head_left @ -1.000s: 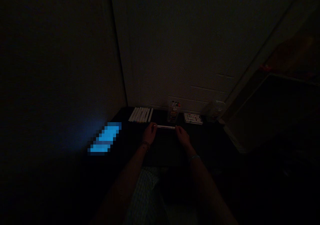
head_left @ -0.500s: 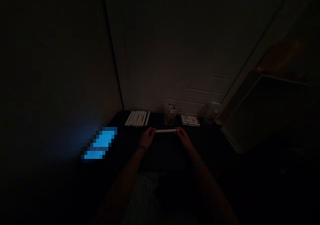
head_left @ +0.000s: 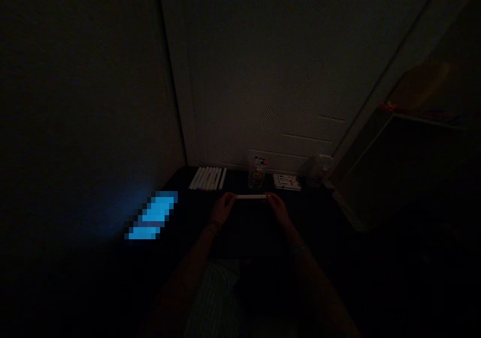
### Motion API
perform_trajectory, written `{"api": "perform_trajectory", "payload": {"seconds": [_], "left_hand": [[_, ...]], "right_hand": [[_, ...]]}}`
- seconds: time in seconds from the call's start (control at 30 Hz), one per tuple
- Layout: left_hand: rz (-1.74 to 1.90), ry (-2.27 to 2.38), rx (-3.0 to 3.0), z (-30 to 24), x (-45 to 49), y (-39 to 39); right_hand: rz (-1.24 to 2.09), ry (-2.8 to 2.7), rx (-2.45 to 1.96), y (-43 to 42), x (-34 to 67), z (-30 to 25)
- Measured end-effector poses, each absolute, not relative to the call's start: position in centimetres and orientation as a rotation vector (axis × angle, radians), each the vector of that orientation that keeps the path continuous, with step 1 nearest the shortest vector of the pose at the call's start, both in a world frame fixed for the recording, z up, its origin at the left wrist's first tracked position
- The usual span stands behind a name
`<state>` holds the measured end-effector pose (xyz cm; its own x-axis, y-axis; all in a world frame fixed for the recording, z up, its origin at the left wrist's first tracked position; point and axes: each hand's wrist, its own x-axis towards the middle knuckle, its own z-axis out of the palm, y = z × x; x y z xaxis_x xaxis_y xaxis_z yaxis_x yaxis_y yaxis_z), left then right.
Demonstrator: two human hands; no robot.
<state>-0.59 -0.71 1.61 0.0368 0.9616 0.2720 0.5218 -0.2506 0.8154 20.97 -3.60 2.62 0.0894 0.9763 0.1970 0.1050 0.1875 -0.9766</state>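
Note:
A white marker pen (head_left: 250, 197) lies level between my two hands over the dark table. My left hand (head_left: 224, 206) pinches its left end, and my right hand (head_left: 276, 207) pinches the right end. Beyond my left hand, a row of several white markers (head_left: 208, 178) is laid side by side. Straight behind the held marker stands a clear container (head_left: 257, 172) with coloured marker ends showing at its top. To its right sits a flat white case (head_left: 287, 181) with small coloured markings, its contents too dim to make out.
Another clear container (head_left: 320, 170) stands at the back right by the wall. On the left glows a pixelated blue screen (head_left: 152, 216). A pale wall (head_left: 240, 102) rises behind the dark table (head_left: 248, 232), and a shelf (head_left: 424, 120) is at right. The room is very dark.
My hands hold the marker in nearly the same place. The whole view has shifted very slightly, and the wall looks a little more distinct.

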Motion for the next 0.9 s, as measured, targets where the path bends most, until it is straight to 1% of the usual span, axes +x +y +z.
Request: {"api": "perform_trajectory", "payload": {"seconds": [0.23,0.5,0.63,0.8,0.9], "left_hand": [[1.101,1.575,1.827,1.1,-0.6,-0.4],[1.023,1.582,1.829,1.8,-0.6,-1.0],[1.018,1.595,1.851,1.7,-0.6,-0.9],[1.083,1.575,1.781,1.4,-0.7,-0.6],[1.075,1.556,1.749,1.5,-0.8,-0.8]], "right_hand": [[0.94,-1.296,-1.213,-3.1,21.1,2.3],[0.658,-1.336,-1.366,-3.9,20.8,2.3],[0.622,-1.304,-1.34,-4.0,20.5,2.5],[0.668,-1.154,-1.255,-3.3,20.9,4.4],[0.621,-1.034,-1.204,-2.4,22.3,6.6]]}}
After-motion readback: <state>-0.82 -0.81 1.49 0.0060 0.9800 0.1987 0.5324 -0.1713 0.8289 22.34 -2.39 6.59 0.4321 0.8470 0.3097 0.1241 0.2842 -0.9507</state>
